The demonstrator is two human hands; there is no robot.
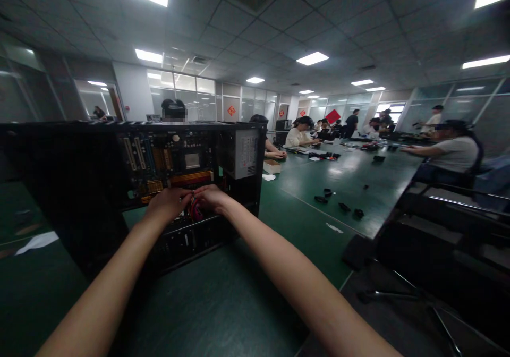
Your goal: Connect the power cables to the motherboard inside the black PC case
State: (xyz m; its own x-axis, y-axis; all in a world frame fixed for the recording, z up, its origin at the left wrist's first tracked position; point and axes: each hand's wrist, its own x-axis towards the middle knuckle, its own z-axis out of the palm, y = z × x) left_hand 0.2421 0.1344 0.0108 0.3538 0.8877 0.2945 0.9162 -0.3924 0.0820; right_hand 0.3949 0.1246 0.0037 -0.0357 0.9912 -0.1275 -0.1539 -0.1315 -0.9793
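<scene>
An open black computer case point(75, 187) stands in front of me with its inside facing my way. Both hands reach into its lower middle, fingertips meeting over a bundle of coloured cables point(195, 209). With fingers pinched, my left hand point(166, 206) holds the cables from the left. My right hand point(213, 197) grips the same bundle from the right, its fingers curled. Behind them sits the motherboard point(181, 152), with pale slots and a square socket. A power supply point(245, 155) with a label fills the case's upper right. The exact cable ends are hidden by my fingers.
The case rests on a long green table point(306, 208). Small black parts point(345, 207), a cardboard box point(272, 167) and white scraps lie to the right. A black chair point(430, 251) stands at the right edge. Several people sit along the table, one person point(454, 150) opposite the parts.
</scene>
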